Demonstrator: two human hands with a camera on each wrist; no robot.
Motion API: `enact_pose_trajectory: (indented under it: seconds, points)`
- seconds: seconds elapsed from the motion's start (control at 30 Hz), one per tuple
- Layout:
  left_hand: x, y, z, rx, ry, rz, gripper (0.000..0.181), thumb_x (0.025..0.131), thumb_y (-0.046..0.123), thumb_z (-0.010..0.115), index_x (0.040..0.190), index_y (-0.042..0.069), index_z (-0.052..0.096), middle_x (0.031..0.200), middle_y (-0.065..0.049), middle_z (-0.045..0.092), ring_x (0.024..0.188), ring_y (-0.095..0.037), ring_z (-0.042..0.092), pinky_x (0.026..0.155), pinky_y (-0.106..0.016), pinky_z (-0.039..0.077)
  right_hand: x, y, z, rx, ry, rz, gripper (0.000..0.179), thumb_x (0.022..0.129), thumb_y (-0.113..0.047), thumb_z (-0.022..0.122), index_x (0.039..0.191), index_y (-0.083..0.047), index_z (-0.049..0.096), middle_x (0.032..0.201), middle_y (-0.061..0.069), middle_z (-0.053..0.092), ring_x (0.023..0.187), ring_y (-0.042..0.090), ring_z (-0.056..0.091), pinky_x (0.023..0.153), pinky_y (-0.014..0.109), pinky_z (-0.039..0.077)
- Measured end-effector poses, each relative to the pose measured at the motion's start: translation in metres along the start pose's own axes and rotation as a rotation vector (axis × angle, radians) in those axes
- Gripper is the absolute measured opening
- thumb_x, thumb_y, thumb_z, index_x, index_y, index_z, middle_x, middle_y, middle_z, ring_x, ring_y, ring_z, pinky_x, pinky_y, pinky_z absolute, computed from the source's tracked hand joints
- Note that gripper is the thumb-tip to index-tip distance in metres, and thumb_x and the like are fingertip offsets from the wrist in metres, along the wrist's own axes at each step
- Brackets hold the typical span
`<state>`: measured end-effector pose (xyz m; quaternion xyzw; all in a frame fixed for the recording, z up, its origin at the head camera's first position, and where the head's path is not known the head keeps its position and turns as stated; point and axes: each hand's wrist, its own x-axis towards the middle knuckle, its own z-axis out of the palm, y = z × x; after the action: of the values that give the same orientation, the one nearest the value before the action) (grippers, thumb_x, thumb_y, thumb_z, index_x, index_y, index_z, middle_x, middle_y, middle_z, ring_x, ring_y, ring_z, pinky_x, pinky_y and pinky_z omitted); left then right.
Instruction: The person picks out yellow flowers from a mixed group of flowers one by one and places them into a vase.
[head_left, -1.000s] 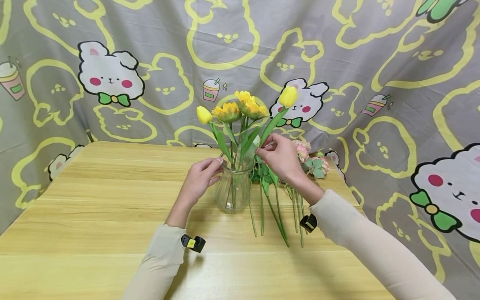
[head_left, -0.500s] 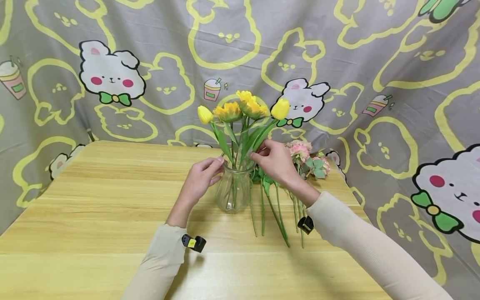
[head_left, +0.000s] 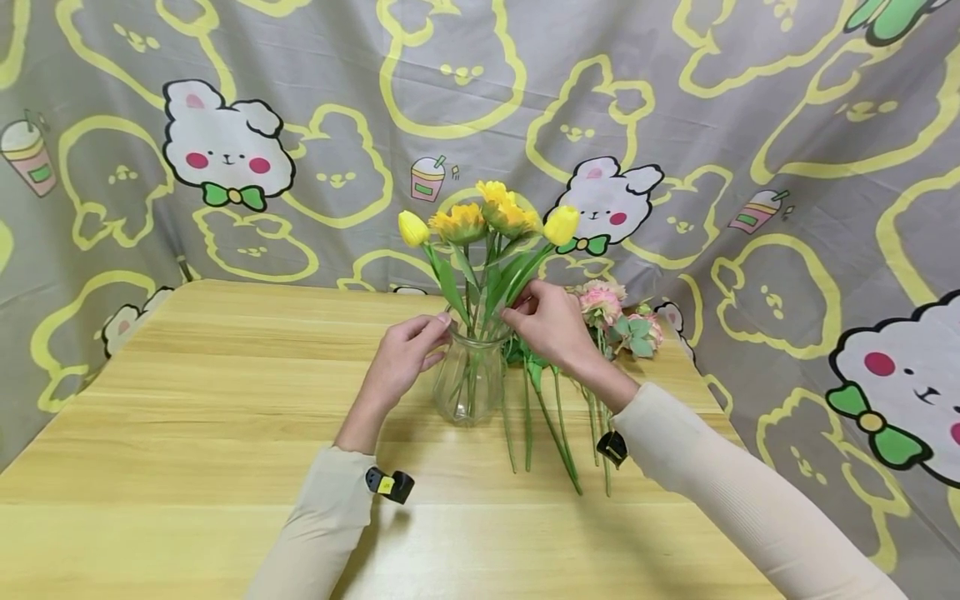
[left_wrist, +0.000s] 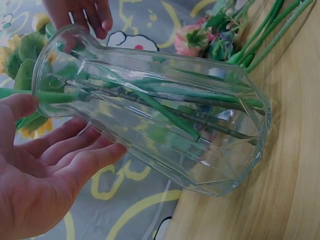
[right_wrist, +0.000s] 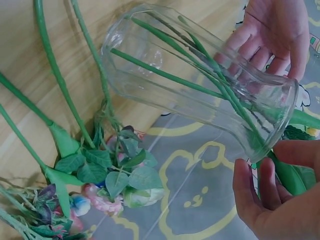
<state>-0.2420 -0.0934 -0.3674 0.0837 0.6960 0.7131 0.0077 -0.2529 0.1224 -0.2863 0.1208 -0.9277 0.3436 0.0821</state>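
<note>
A clear faceted glass vase (head_left: 468, 392) stands upright on the table. It holds a yellow tulip (head_left: 412, 228) leaning left, yellow sunflowers (head_left: 508, 213) and a second yellow tulip (head_left: 561, 226) leaning right. My left hand (head_left: 401, 354) touches the vase's rim and neck from the left, fingers fairly straight in the left wrist view. Just above the rim, my right hand (head_left: 553, 327) pinches the right tulip's leafy stem (right_wrist: 291, 176). Inside the glass, crossing green stems (left_wrist: 165, 112) show; the right fingertips are partly hidden in the head view.
Right of the vase lie loose green stems (head_left: 551, 429) with pink flowers (head_left: 600, 302) and leaves toward the back. Behind the wooden table (head_left: 225, 392) hangs a grey curtain (head_left: 315, 75) with cartoon prints. Each wrist carries a small black camera (head_left: 390, 485).
My right hand has moved left and slightly down toward the rim, lowering the right tulip into the vase; it is nearly still over the last half second. My left hand stays at the rim.
</note>
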Motion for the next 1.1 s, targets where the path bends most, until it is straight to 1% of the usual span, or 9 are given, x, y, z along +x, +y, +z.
enact_pose_trajectory:
  seconds: [0.1, 0.23, 0.33, 0.57, 0.83, 1.1]
  points:
    - [-0.0003, 0.0001, 0.0, 0.0, -0.001, 0.003, 0.052, 0.104, 0.041, 0.056, 0.126, -0.005, 0.064, 0.133, -0.022, 0.063, 0.13, -0.031, 0.06, 0.104, -0.04, 0.055, -0.0002, 0.0009, 0.0, -0.012, -0.011, 0.001, 0.02, 0.093, -0.024, 0.072, 0.104, -0.007, 0.069, 0.088, 0.008, 0.071, 0.076, 0.023, 0.066, 0.072, 0.039, 0.056]
    - [-0.0009, 0.0002, -0.0001, 0.0, -0.001, 0.003, 0.052, 0.104, 0.041, 0.056, 0.126, -0.005, 0.064, 0.134, -0.022, 0.062, 0.131, -0.032, 0.059, 0.104, -0.04, 0.055, -0.0005, 0.0024, 0.0003, -0.033, -0.045, 0.021, 0.029, 0.095, -0.026, 0.07, 0.114, -0.005, 0.066, 0.092, 0.009, 0.072, 0.075, 0.023, 0.068, 0.07, 0.039, 0.057]
    - [-0.0013, 0.0002, 0.0002, 0.003, -0.002, 0.003, 0.052, 0.104, 0.041, 0.056, 0.126, -0.005, 0.064, 0.134, -0.022, 0.062, 0.131, -0.032, 0.059, 0.104, -0.04, 0.055, -0.0006, 0.003, 0.0006, -0.042, -0.065, 0.04, 0.032, 0.096, -0.028, 0.069, 0.117, -0.005, 0.064, 0.094, 0.01, 0.072, 0.076, 0.023, 0.068, 0.069, 0.038, 0.056]
    - [-0.0007, -0.0003, 0.0005, 0.006, -0.002, 0.006, 0.052, 0.104, 0.042, 0.056, 0.125, -0.005, 0.064, 0.134, -0.021, 0.063, 0.131, -0.031, 0.059, 0.104, -0.04, 0.055, 0.0, 0.0024, 0.0008, -0.031, -0.059, 0.037, 0.033, 0.096, -0.029, 0.069, 0.117, -0.004, 0.063, 0.095, 0.011, 0.07, 0.075, 0.024, 0.066, 0.066, 0.036, 0.055]
    - [-0.0007, -0.0006, 0.0004, 0.005, -0.004, 0.005, 0.052, 0.104, 0.042, 0.056, 0.126, -0.005, 0.064, 0.136, -0.021, 0.062, 0.131, -0.031, 0.059, 0.104, -0.04, 0.055, -0.0001, 0.0022, 0.002, -0.018, -0.054, 0.033, 0.029, 0.096, -0.027, 0.068, 0.116, -0.006, 0.063, 0.098, 0.011, 0.071, 0.083, 0.025, 0.068, 0.071, 0.038, 0.057]
    - [-0.0001, -0.0006, 0.0002, 0.002, -0.003, 0.004, 0.052, 0.105, 0.041, 0.056, 0.127, -0.005, 0.064, 0.134, -0.022, 0.062, 0.131, -0.031, 0.059, 0.104, -0.04, 0.054, -0.0001, -0.0003, 0.0036, 0.053, -0.026, 0.029, 0.02, 0.094, -0.022, 0.071, 0.108, -0.008, 0.066, 0.097, 0.009, 0.072, 0.085, 0.025, 0.068, 0.074, 0.039, 0.058]
